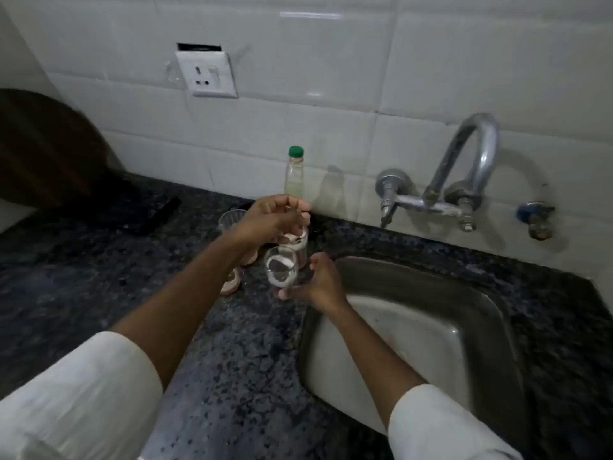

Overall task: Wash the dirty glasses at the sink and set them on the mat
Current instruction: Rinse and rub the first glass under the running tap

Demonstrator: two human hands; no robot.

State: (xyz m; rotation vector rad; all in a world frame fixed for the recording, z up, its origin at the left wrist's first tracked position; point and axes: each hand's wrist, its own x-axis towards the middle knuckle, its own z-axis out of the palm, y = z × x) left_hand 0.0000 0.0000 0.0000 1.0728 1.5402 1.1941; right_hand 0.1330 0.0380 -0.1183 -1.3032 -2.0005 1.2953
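at frame centre the right hand (320, 280) clasps a dirty glass (281, 267) and the left hand (270, 220) pinches another's rim (300, 239); best carry each upright to the sink (481, 313).

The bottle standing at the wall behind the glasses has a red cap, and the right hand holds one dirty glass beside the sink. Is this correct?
Not quite: the head view shows the bottle at the wall has a green cap, not red. The rest stands: the right hand holds one dirty glass beside the sink.
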